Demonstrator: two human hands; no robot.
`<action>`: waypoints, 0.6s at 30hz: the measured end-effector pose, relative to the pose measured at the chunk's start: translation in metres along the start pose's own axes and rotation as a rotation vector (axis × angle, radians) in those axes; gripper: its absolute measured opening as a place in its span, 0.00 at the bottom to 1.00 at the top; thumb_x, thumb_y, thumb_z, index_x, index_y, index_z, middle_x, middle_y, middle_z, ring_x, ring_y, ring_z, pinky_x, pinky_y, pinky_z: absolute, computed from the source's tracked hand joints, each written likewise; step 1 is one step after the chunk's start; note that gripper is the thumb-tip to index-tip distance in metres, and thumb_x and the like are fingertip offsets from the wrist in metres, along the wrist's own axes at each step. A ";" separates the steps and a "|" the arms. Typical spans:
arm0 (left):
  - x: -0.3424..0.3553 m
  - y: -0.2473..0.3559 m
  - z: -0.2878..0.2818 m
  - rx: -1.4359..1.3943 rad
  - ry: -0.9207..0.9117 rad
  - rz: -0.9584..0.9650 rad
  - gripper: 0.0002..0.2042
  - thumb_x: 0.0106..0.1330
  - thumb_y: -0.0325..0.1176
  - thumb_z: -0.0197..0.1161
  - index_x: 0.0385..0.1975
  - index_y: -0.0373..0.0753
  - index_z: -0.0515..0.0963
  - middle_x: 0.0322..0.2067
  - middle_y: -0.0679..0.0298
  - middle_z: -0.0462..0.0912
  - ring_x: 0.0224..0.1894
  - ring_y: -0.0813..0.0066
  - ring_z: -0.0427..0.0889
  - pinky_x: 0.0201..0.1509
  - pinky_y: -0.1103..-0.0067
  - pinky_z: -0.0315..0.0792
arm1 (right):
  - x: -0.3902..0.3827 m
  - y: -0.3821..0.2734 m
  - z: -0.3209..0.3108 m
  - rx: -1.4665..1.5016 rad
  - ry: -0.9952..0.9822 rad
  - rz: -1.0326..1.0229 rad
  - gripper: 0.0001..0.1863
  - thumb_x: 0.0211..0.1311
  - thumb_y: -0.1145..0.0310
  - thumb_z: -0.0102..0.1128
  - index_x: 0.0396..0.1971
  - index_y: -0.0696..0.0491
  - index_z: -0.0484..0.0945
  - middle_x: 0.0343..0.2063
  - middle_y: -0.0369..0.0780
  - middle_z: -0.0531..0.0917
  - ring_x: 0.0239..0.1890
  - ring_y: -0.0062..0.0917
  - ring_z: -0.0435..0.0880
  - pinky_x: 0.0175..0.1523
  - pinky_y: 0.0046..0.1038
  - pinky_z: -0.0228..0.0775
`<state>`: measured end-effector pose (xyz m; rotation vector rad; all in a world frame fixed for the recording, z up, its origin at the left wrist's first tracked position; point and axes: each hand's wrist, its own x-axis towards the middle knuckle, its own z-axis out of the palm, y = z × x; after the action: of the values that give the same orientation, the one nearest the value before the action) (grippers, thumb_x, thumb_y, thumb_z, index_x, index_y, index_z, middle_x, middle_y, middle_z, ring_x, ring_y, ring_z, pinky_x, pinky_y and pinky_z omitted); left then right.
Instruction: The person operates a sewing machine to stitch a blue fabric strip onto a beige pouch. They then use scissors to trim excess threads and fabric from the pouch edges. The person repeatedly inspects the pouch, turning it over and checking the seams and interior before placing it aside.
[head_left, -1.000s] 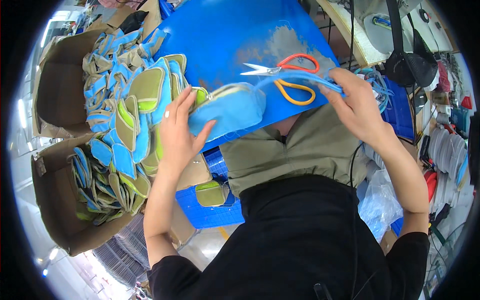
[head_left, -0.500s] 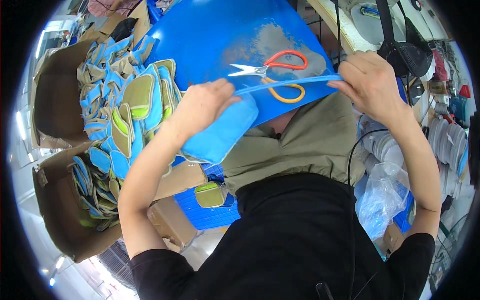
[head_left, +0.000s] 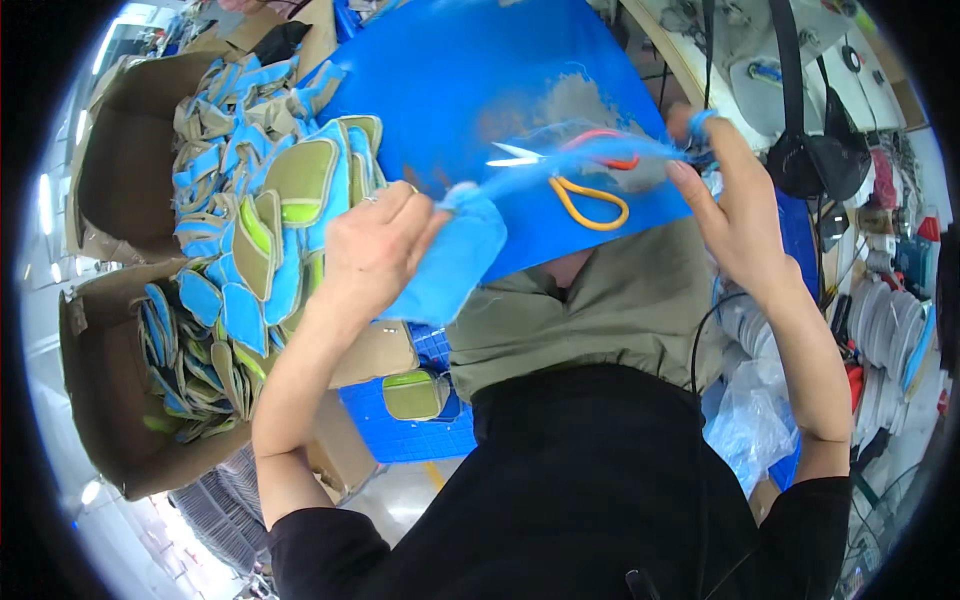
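Observation:
My left hand [head_left: 378,240] is closed on a soft light-blue fabric piece [head_left: 468,245], which hangs beside and below the fingers. From its upper corner a thin blue strip [head_left: 590,152], smeared by motion, runs across to my right hand [head_left: 735,190]. A bit of blue is looped around the right fingers, which are partly blurred, while the thumb stands apart from them. Under the strip, scissors [head_left: 588,205] with one red and one orange handle lie slightly opened on a blue sheet [head_left: 430,75], their blades pointing left. The strip covers part of them.
Left of me stand cardboard boxes [head_left: 110,410] with piles of blue, tan and green fabric pieces [head_left: 300,180]. A green-and-tan pouch [head_left: 415,395] rests on a blue crate by my lap. At right are a clear plastic bag [head_left: 750,420], stacked pale discs and a hanging black strap [head_left: 790,70].
The strip, taut and sharp before, is now blurred and slacker. My right hand has turned, with its thumb spread away. The left hand and fabric piece have shifted slightly down and left.

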<state>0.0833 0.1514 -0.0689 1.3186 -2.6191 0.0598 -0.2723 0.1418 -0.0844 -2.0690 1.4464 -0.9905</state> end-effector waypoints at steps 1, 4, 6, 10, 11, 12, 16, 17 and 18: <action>0.001 -0.002 -0.004 -0.001 0.064 -0.025 0.06 0.62 0.33 0.70 0.33 0.42 0.80 0.28 0.62 0.78 0.28 0.61 0.81 0.28 0.68 0.74 | 0.002 0.002 0.003 -0.058 0.067 -0.050 0.23 0.62 0.70 0.66 0.54 0.63 0.73 0.46 0.53 0.80 0.52 0.49 0.80 0.57 0.39 0.70; -0.007 -0.012 -0.018 -0.042 0.212 -0.133 0.06 0.62 0.32 0.72 0.35 0.42 0.82 0.34 0.64 0.83 0.31 0.63 0.84 0.32 0.71 0.77 | 0.002 0.015 0.024 -0.198 0.103 -0.192 0.35 0.58 0.70 0.70 0.64 0.62 0.67 0.54 0.52 0.78 0.58 0.48 0.77 0.63 0.38 0.68; -0.007 -0.011 -0.019 -0.107 0.314 -0.198 0.06 0.61 0.31 0.72 0.36 0.41 0.83 0.37 0.65 0.84 0.33 0.63 0.84 0.34 0.72 0.78 | -0.002 0.028 0.048 -0.309 -0.108 -0.227 0.39 0.55 0.69 0.74 0.66 0.63 0.66 0.56 0.52 0.77 0.60 0.47 0.76 0.65 0.38 0.67; -0.010 0.006 -0.018 -0.127 0.382 -0.284 0.07 0.59 0.24 0.73 0.35 0.36 0.82 0.50 0.56 0.82 0.43 0.61 0.84 0.44 0.71 0.78 | 0.009 0.042 0.076 -0.442 -0.234 -0.135 0.43 0.49 0.63 0.78 0.63 0.64 0.67 0.52 0.51 0.78 0.57 0.45 0.77 0.62 0.39 0.69; -0.014 0.008 -0.009 -0.153 0.384 -0.282 0.07 0.59 0.24 0.72 0.33 0.36 0.80 0.57 0.54 0.79 0.46 0.58 0.83 0.50 0.68 0.77 | 0.009 0.043 0.078 -0.476 -0.245 -0.156 0.44 0.47 0.62 0.79 0.62 0.65 0.68 0.49 0.50 0.79 0.55 0.44 0.77 0.61 0.38 0.70; -0.018 0.013 -0.006 -0.177 0.378 -0.295 0.07 0.59 0.24 0.72 0.32 0.36 0.79 0.56 0.54 0.80 0.46 0.57 0.84 0.47 0.70 0.78 | 0.010 0.045 0.080 -0.511 -0.255 -0.176 0.44 0.46 0.61 0.80 0.61 0.65 0.68 0.47 0.49 0.79 0.53 0.42 0.78 0.59 0.37 0.71; -0.032 0.016 0.012 -0.341 0.326 -0.336 0.09 0.58 0.24 0.70 0.28 0.36 0.73 0.42 0.55 0.81 0.34 0.60 0.79 0.35 0.73 0.74 | 0.016 0.051 0.080 -0.566 -0.369 -0.163 0.32 0.50 0.62 0.77 0.53 0.60 0.74 0.44 0.45 0.80 0.50 0.38 0.79 0.55 0.36 0.73; -0.037 0.016 0.014 -0.411 0.269 -0.383 0.10 0.58 0.24 0.70 0.28 0.36 0.73 0.39 0.56 0.79 0.31 0.61 0.77 0.33 0.74 0.72 | 0.015 0.049 0.081 -0.570 -0.338 -0.222 0.26 0.52 0.64 0.75 0.48 0.58 0.75 0.43 0.44 0.80 0.50 0.38 0.80 0.54 0.36 0.72; -0.040 0.017 0.016 -0.482 0.213 -0.429 0.10 0.58 0.24 0.70 0.27 0.36 0.72 0.35 0.58 0.78 0.29 0.62 0.75 0.31 0.74 0.69 | 0.014 0.047 0.081 -0.558 -0.307 -0.302 0.24 0.53 0.66 0.74 0.47 0.58 0.75 0.42 0.45 0.80 0.48 0.39 0.80 0.52 0.37 0.73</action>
<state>0.0897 0.1911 -0.0921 1.5435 -1.9567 -0.4403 -0.2384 0.1071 -0.1657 -2.7529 1.3767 -0.3476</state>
